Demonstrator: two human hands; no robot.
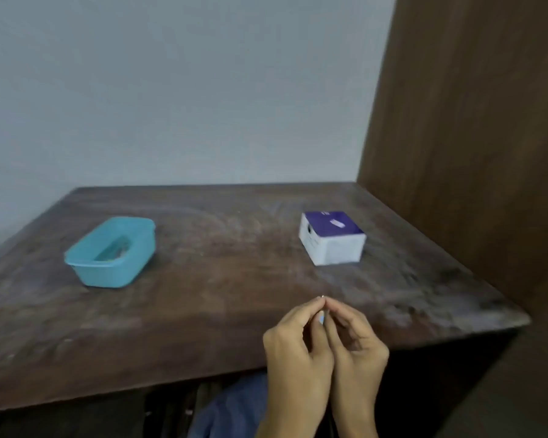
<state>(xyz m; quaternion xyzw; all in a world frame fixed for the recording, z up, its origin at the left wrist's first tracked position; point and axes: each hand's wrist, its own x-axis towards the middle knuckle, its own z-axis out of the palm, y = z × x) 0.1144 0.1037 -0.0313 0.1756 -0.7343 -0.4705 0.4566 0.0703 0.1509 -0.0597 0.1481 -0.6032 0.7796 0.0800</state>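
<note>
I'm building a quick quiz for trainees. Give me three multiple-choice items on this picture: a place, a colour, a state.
1. Where does the blue tub stand relative to the box? A to its left; B to its right; C on top of it.
2. What colour is the box's top? A red; B purple; C green.
3. What are the left hand and right hand doing? A gripping the tub; B lying open, apart; C pinching a small item between their fingertips.
1 A, the tub sits well left of it; 2 B, purple top over white sides; 3 C, fingertips meet around it.
</note>
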